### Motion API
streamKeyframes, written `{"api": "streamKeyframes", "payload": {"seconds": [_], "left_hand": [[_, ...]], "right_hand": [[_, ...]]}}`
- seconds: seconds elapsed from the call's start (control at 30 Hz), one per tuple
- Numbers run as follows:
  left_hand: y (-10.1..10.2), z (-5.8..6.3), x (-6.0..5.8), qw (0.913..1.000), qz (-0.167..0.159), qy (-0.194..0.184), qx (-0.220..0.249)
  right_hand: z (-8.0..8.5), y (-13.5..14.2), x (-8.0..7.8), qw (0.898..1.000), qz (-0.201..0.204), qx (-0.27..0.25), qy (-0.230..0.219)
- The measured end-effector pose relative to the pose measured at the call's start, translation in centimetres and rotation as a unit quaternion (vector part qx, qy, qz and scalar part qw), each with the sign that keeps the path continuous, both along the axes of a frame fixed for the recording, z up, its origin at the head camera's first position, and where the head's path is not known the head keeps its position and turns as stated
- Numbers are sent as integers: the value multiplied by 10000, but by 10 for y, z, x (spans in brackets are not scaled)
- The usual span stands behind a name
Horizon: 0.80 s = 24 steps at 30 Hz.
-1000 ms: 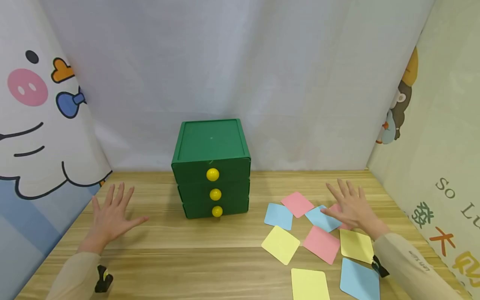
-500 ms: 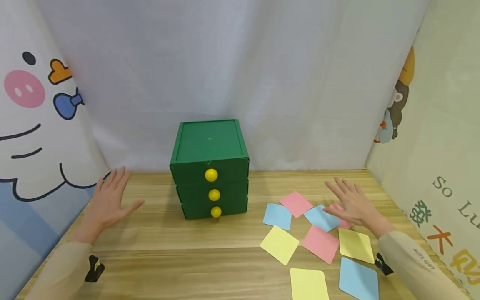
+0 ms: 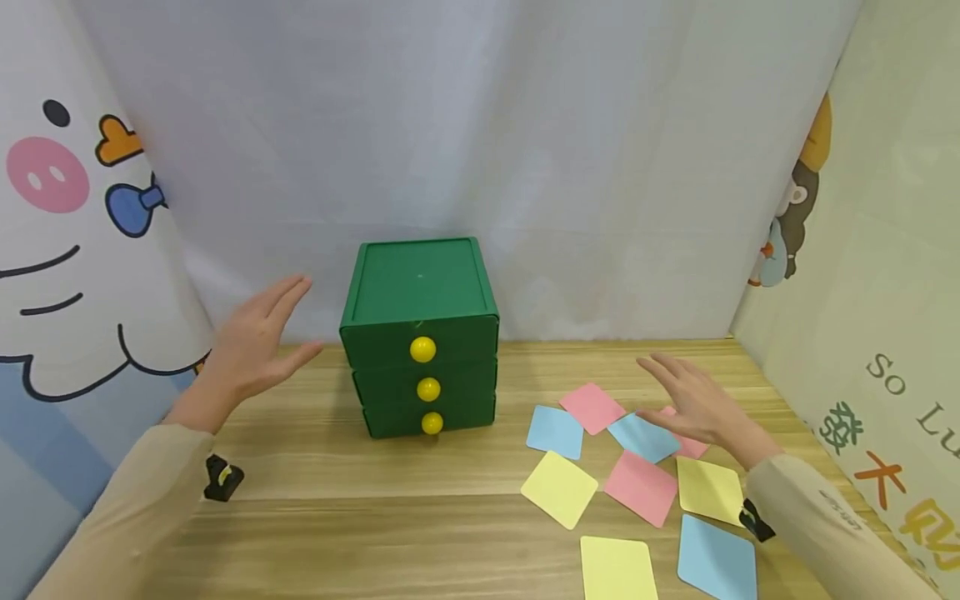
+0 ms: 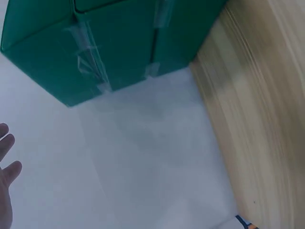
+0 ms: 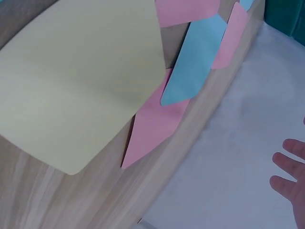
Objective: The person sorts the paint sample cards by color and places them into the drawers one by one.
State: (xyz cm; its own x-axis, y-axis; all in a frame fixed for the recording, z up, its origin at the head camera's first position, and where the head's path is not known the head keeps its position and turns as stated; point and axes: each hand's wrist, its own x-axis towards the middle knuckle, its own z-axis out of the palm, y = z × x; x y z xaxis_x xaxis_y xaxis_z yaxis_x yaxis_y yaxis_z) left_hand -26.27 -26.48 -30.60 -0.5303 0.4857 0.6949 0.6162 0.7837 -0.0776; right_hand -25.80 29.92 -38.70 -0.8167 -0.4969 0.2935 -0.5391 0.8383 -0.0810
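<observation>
My left hand (image 3: 251, 346) is raised left of the green drawer box (image 3: 420, 283), fingers straight and thumb spread toward it, holding nothing. Three drawers with round yellow knobs (image 3: 423, 349) face me, all closed. In the left wrist view the box's side (image 4: 119, 47) carries strips of clear tape. My right hand (image 3: 701, 404) hovers over the far right cards, fingers extended and nothing held. Beneath it lie a blue card (image 3: 643, 439) and a pink card (image 3: 686, 442), partly hidden by the hand. A yellow card (image 5: 81, 81) looms large in the right wrist view.
Several more pink, blue and yellow cards lie on the right of the wooden table (image 3: 360, 542), among them a yellow card (image 3: 560, 490) and a blue card (image 3: 717, 557). A pale curtain (image 3: 585, 167) stands behind, with printed cloths at both sides.
My left hand has risen and moved right, toward the drawer box, its fingers now closer together. My right hand has turned slightly in place. The box and cards stay put.
</observation>
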Motion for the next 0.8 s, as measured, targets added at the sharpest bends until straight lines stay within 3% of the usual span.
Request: {"api": "streamKeyframes", "payload": {"seconds": [0.17, 0.33, 0.6, 0.8], "left_hand": [[18, 1, -7, 9995, -269, -167, -88], [27, -1, -10, 9987, -268, -391, -170], [31, -5, -10, 9983, -184, -500, -237], [33, -9, -11, 9985, -142, -487, -195]], "right_hand": [[7, -11, -3, 10000, 14, -66, -68], [15, -23, -6, 9999, 8, -102, -100], [37, -71, -2, 9954, 279, -917, -7], [51, -115, 0, 9811, 809, -1712, 391]]}}
